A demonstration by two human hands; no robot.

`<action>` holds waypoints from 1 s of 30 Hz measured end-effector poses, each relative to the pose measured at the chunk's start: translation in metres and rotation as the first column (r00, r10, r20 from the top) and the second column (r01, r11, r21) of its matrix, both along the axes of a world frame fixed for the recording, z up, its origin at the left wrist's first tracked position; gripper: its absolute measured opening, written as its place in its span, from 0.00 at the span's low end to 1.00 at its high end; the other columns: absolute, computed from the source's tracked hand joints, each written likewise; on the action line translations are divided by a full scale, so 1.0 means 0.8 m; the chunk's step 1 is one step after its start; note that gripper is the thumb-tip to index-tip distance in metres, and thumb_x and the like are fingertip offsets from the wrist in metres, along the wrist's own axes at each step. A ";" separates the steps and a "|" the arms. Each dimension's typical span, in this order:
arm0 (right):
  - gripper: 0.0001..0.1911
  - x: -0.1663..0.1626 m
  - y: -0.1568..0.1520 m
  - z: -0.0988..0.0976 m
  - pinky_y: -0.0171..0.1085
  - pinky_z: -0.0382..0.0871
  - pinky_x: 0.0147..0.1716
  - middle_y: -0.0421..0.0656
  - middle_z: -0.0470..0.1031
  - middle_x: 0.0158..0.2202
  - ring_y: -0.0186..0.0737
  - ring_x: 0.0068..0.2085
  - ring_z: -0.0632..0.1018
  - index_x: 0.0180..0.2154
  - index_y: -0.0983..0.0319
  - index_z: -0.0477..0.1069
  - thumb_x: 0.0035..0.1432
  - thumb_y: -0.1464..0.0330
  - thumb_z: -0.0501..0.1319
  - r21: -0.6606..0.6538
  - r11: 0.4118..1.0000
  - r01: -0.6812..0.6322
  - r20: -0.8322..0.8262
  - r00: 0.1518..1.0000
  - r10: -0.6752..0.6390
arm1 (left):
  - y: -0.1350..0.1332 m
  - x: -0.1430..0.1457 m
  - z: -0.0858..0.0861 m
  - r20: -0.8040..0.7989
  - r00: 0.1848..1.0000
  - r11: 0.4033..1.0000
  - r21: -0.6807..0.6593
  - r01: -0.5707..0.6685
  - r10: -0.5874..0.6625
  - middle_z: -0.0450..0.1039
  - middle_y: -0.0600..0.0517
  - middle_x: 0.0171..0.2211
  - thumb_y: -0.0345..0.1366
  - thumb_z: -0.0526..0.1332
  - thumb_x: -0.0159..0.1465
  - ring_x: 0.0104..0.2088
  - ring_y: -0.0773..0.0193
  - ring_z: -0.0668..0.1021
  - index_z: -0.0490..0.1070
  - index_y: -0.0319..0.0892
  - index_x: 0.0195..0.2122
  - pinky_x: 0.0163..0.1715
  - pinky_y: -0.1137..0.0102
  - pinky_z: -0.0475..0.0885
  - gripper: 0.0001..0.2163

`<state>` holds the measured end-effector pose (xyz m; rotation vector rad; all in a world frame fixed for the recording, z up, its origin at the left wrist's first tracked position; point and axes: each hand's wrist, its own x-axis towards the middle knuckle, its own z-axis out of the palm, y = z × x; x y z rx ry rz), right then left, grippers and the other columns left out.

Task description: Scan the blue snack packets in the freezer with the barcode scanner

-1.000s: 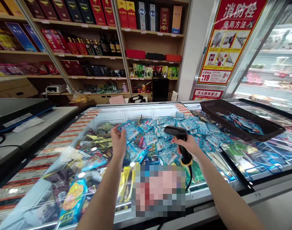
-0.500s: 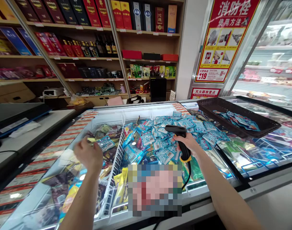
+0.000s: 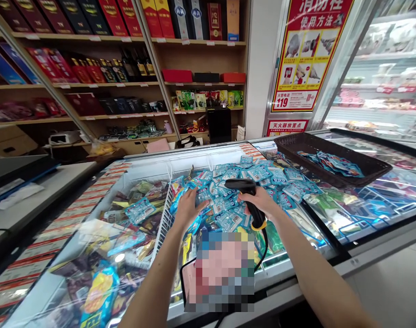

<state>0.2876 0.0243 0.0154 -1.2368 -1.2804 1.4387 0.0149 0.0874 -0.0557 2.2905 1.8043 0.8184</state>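
My right hand [image 3: 260, 200] grips a black and yellow barcode scanner [image 3: 243, 186], its head pointing left above the pile of small blue packets [image 3: 262, 173]. A cable runs down from the scanner's handle. Over the left part of that pile is my left hand [image 3: 189, 205], thumb and fingers apart, with no packet visible in it. Another blue packet [image 3: 140, 210] lies apart, in the left section of the freezer among dark wrapped goods. Below my hands, a pixelated patch hides most of a phone-like object [image 3: 189, 284] with a dark edge.
The chest freezer has a white wire divider [image 3: 165, 223] and a price-label strip [image 3: 53, 228] along its left. A dark brown basket [image 3: 358, 182] holding more blue packets stands on the right. Behind are shelves [image 3: 201, 43] of boxes and bottles. A counter [image 3: 53, 187] is at the left.
My left hand has moved right, from above the left section to the blue pile. The scanner stays in my right hand. The view has shifted slightly.
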 end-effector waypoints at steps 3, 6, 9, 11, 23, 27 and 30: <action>0.13 -0.002 -0.002 0.001 0.34 0.67 0.18 0.42 0.75 0.22 0.38 0.20 0.75 0.33 0.62 0.72 0.44 0.63 0.64 0.014 1.000 -0.024 0.031 0.999 0.023 | -0.007 -0.002 0.006 0.082 0.996 0.997 0.073 -0.029 0.023 0.63 0.40 0.50 0.52 0.62 0.52 0.53 0.47 0.67 0.60 0.41 0.56 0.52 0.57 0.60 0.33; 0.13 -0.004 0.003 -0.005 0.33 0.66 0.17 0.42 0.75 0.22 0.37 0.19 0.74 0.32 0.62 0.72 0.44 0.61 0.64 0.039 0.999 -0.008 0.021 1.000 0.007 | -0.012 0.000 0.015 0.244 0.969 0.994 0.089 -0.060 0.037 0.61 0.42 0.50 0.49 0.64 0.51 0.51 0.50 0.67 0.60 0.43 0.56 0.50 0.59 0.62 0.33; 0.15 -0.006 0.012 -0.013 0.34 0.66 0.16 0.42 0.74 0.22 0.38 0.17 0.73 0.32 0.62 0.71 0.43 0.60 0.64 0.019 0.999 0.039 0.008 0.999 -0.039 | -0.013 0.000 0.020 0.416 0.909 0.994 0.078 -0.076 0.037 0.62 0.44 0.48 0.46 0.65 0.51 0.47 0.52 0.69 0.61 0.46 0.55 0.44 0.61 0.65 0.31; 0.16 -0.007 0.016 -0.017 0.35 0.67 0.16 0.42 0.73 0.21 0.38 0.17 0.73 0.32 0.63 0.71 0.42 0.59 0.65 0.007 0.998 0.060 0.006 0.998 -0.060 | -0.014 0.000 0.021 0.535 0.845 0.997 0.048 -0.058 0.024 0.65 0.47 0.43 0.45 0.64 0.53 0.38 0.58 0.72 0.62 0.47 0.54 0.35 0.66 0.67 0.28; 0.19 -0.005 0.015 -0.022 0.34 0.64 0.17 0.42 0.74 0.24 0.33 0.16 0.69 0.37 0.63 0.69 0.42 0.60 0.65 0.081 0.992 0.097 -0.063 0.994 -0.092 | -0.025 0.024 0.030 0.854 0.521 1.000 -0.021 0.011 0.012 0.56 0.59 0.25 0.39 0.63 0.54 0.20 0.72 0.62 0.57 0.44 0.55 0.20 0.75 0.59 0.28; 0.16 0.004 0.019 -0.019 0.35 0.63 0.18 0.38 0.69 0.17 0.36 0.16 0.70 0.34 0.62 0.69 0.44 0.60 0.64 0.225 0.963 0.146 0.074 0.983 -0.167 | -0.021 0.024 0.026 0.888 0.460 0.999 -0.008 -0.042 0.027 0.47 0.61 0.22 0.40 0.65 0.52 0.18 0.73 0.58 0.62 0.42 0.49 0.19 0.76 0.56 0.23; 0.15 0.006 0.016 -0.016 0.35 0.64 0.18 0.38 0.68 0.16 0.37 0.16 0.70 0.35 0.62 0.69 0.47 0.59 0.62 0.267 0.960 0.088 0.132 0.983 -0.126 | -0.020 0.024 0.025 0.899 0.438 0.999 -0.002 -0.044 0.021 0.45 0.61 0.21 0.39 0.65 0.52 0.18 0.74 0.57 0.65 0.42 0.45 0.19 0.76 0.57 0.20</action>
